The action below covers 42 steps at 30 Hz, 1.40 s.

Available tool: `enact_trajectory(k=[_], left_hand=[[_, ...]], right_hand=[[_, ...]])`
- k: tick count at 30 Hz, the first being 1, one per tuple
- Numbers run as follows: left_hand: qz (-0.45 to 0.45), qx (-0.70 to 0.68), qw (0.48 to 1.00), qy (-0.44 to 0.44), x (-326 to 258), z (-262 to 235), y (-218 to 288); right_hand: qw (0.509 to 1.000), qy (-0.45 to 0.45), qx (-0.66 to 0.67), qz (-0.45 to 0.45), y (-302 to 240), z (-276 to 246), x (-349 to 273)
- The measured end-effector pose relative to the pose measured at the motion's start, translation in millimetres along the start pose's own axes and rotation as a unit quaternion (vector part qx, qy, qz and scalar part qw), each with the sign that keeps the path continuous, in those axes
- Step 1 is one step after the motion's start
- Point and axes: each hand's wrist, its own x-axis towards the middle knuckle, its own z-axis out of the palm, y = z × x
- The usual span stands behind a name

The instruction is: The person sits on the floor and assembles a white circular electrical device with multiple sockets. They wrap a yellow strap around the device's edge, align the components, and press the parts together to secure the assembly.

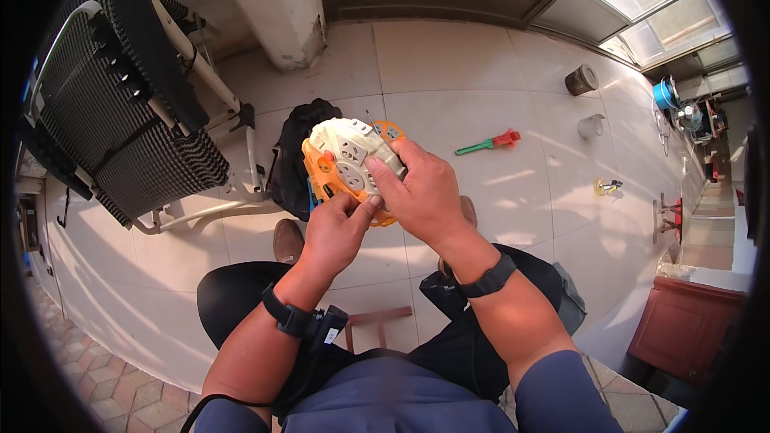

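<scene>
A rounded cream-and-orange extension socket (350,162) with dark socket holes and a red button is held up in front of me, above the tiled floor. My left hand (335,232) grips its near lower edge, thumb on the orange rim. On its right side my right hand (427,192) has closed, with the thumb pressed on the cream face. A thin dark spike (370,117) juts up at its far side; I cannot tell what it belongs to. The fingers beneath the socket are hidden.
A black mesh folding chair (120,104) stands at the left, beside a black bag (289,162). On the floor to the right lie a green-and-red tool (489,143), a small yellow item (607,186), a clear cup (591,127) and a dark canister (581,80).
</scene>
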Motion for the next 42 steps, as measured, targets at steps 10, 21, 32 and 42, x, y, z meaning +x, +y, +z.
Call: enact_trajectory(k=[10,21,32,42], left_hand=[[0.031,-0.137,0.99,0.023,-7,4,18],[0.085,-0.087,0.992,0.043,-28,-2,26],[0.186,0.012,0.981,0.045,-28,-14,27],[0.068,-0.034,0.987,0.138,-7,-17,18]], right_hand=[[0.993,0.035,0.102,0.057,6,3,0],[0.948,-0.065,0.262,0.171,4,-9,3],[0.896,-0.082,0.384,0.207,8,-7,9],[0.99,-0.029,0.132,0.044,-7,-13,1]])
